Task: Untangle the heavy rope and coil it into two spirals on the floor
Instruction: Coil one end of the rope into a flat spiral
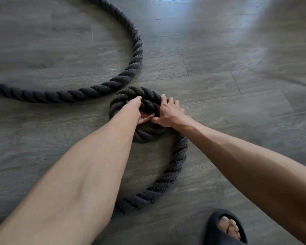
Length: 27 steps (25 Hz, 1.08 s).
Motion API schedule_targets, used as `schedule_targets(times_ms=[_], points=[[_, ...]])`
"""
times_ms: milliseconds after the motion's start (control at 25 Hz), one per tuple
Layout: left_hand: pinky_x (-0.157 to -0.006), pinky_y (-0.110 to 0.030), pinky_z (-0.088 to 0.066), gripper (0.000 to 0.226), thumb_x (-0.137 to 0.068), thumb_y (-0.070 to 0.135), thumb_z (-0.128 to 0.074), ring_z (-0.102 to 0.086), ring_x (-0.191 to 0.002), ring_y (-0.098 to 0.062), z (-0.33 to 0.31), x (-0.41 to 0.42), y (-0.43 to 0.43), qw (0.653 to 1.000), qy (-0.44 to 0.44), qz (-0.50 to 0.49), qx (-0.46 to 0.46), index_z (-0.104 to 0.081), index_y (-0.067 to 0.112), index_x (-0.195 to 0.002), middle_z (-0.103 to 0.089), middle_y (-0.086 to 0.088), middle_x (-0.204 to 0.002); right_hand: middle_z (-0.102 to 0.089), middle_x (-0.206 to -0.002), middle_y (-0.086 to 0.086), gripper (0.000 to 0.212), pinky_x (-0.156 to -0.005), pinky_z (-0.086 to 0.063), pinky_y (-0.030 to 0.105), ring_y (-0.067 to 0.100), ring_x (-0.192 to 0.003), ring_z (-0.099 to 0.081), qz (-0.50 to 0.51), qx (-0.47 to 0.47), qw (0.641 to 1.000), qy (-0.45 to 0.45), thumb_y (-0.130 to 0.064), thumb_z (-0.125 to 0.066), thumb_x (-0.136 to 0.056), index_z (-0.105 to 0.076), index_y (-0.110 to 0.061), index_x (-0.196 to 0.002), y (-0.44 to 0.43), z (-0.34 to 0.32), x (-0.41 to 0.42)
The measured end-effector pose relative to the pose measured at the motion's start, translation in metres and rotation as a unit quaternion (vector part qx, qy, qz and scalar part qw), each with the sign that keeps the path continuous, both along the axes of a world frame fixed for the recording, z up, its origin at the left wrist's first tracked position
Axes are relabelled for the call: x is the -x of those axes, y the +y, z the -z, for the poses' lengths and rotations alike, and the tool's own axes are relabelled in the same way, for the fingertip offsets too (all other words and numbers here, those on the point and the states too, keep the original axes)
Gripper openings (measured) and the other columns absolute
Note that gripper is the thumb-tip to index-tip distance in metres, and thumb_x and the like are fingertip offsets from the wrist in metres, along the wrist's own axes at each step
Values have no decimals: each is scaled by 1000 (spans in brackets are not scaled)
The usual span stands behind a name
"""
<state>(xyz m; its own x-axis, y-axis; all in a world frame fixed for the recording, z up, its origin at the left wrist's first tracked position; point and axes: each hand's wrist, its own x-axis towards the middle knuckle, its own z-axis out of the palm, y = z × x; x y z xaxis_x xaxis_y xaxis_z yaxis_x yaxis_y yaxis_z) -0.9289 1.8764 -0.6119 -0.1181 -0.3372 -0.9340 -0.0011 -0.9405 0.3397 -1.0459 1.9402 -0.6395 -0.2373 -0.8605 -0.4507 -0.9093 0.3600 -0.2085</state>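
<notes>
A thick dark twisted rope [134,55] lies on the wood floor. At the centre it is wound into a small tight spiral [124,99]. My left hand [140,110] reaches into the spiral's middle, fingers wrapped on the inner turns. My right hand [168,112] presses on the spiral's right side, fingers spread over the rope and thumb tucked toward the centre. From the spiral a loose length curves down and left [177,167] under my left forearm. A wide arc of the same rope sweeps across the upper left.
Grey wood-plank floor [237,59] all around, with bright glare at the top right. My foot in a dark slipper [224,227] stands at the bottom right, close to the loose rope curve.
</notes>
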Motion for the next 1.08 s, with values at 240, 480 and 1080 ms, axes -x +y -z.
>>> schedule_targets(times_ms=[240,480,1080], points=[[-73,-39,-61,39,-98,29,-55,-75,-77,-25,1,-27,-8,899,-235,296,220,-66,-8,-97,-71,-17,-87,-38,-149,10,100,-101,-39,58,36,-137,-35,-57,20,998,-16,-44,-81,-80,-20,-25,-157,-13,0,11],[-103,-53,-38,86,-73,45,-80,-34,-129,-39,11,-33,2,430,-408,631,501,-37,11,-139,-29,-21,-141,-28,-163,7,104,-112,-35,56,34,-144,-30,-163,20,986,-11,-37,-78,-84,-12,-16,-162,-15,-12,14],[-98,-54,-49,105,-91,61,-54,-45,-133,-40,1,-56,2,555,-505,598,281,-8,-14,-148,-33,-24,-152,-26,-149,30,102,-105,-43,52,45,-136,-32,142,-41,989,14,-38,-66,-94,1,7,-156,20,-30,-46]])
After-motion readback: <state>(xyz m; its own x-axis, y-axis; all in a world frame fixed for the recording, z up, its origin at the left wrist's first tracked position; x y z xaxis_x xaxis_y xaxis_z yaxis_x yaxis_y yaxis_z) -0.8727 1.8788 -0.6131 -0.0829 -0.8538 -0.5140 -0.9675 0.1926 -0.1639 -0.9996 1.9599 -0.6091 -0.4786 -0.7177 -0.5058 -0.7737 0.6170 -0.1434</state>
